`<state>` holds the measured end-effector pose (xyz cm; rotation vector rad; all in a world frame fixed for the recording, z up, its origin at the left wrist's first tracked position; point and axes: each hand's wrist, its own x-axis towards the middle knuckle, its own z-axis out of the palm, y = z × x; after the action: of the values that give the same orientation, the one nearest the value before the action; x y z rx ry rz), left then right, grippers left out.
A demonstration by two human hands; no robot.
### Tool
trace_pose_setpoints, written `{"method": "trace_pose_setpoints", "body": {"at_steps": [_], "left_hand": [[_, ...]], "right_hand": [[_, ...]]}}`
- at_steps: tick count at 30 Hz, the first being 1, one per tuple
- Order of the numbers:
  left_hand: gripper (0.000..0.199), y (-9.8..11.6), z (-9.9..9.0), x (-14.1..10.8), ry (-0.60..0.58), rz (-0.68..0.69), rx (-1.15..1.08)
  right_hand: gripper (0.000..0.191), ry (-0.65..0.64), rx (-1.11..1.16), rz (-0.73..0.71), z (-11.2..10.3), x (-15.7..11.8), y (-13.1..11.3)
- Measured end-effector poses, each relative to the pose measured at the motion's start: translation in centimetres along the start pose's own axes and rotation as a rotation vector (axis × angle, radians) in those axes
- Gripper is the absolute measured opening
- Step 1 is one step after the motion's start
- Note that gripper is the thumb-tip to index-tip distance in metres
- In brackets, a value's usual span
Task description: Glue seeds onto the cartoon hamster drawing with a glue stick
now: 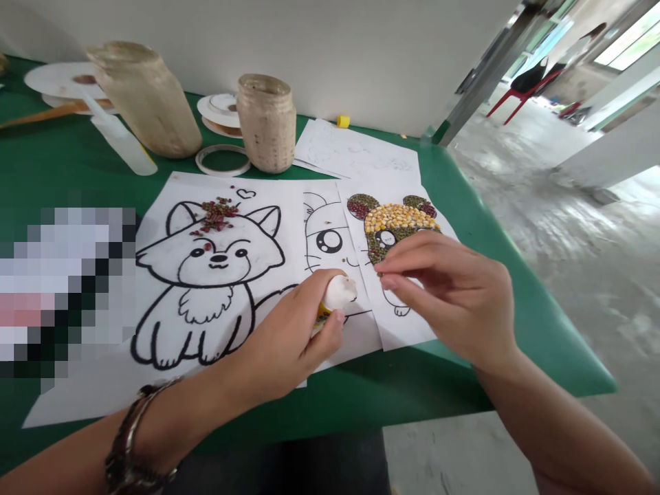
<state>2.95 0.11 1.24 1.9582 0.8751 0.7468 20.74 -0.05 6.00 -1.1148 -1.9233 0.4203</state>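
Bracelet (135,440) is circling the left wrist. Left hand (289,326) is wrapping a white-capped bottle (340,292): grip is closing around it, cap facing up, over the middle cat-like drawing (330,240). Right hand (458,295) is hovering over the bear drawing (399,306), thumb and index nearly meeting; can't tell if that grip is pinching a bean. Fox drawing (206,275) is lying left on the green counter (520,295), loose red and green beans (219,214) piling on its forehead. Bear's upper head is carrying corn kernels (399,218), its ears beans. Behind: squeeze bottle (124,144), tape roll (224,172), two jars (149,103) and sketched paper (361,151) are sitting toward the wall; yellow cap (343,122) is lying beyond the paper. Farther right, a red chair (515,96) is standing on the floor.
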Motion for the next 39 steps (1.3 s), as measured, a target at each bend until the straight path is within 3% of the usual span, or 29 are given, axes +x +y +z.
{"method": "trace_pose_setpoints", "body": {"at_steps": [6,8,11,16,22,32,39], "left_hand": [[0.008,-0.2,0.2,0.0,-0.031,0.015,-0.039],[0.01,-0.3,0.3,0.0,-0.032,0.023,-0.049],[0.011,-0.3,0.4,0.0,-0.02,0.036,-0.044],[0.013,-0.2,0.3,0.2,-0.043,0.014,-0.018],[0.015,0.0,0.1,0.2,-0.051,0.02,-0.014],[0.016,-0.2,0.2,0.1,0.008,0.09,0.022],[0.015,-0.1,0.2,0.2,-0.012,0.089,0.021]], "right_hand": [[0.006,0.096,-0.113,0.174,-2.0,-0.1,4.6],[0.004,0.051,-0.164,0.213,-2.1,-0.5,6.1],[0.006,-0.06,-0.277,0.152,-1.9,-1.1,7.4],[0.007,-0.188,-0.402,0.082,-1.5,-1.2,7.4],[0.008,-0.241,-0.476,0.058,-1.0,-1.2,7.4],[0.009,-0.266,-0.484,0.073,-0.8,-1.0,7.6],[0.01,-0.273,-0.483,0.071,-0.7,-1.2,7.5]]}}
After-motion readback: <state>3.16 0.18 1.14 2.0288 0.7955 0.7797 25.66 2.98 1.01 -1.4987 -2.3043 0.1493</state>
